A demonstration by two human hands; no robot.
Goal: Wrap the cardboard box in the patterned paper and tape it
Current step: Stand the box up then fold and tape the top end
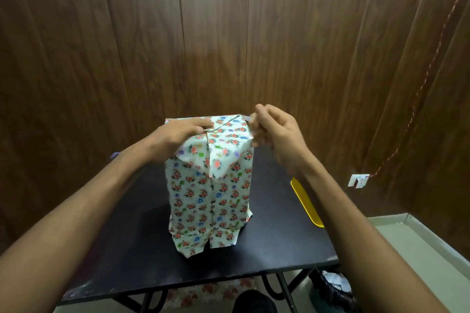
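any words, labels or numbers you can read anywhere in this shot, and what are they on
None can be read.
Wrapped box: flower pattern only, no lettering.
Dark bundle under the table: a pale patch with small marks, too blurred to read.
White wall fitting: no legible marking.
Yellow tray: no text visible.

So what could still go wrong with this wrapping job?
The loose triangular flap of floral wrapping paper hangs untaped and could spring open if the left hand lifts. The right hand seems to pinch a small clear tape strip, which might curl onto itself. The tall wrapped box could tip.
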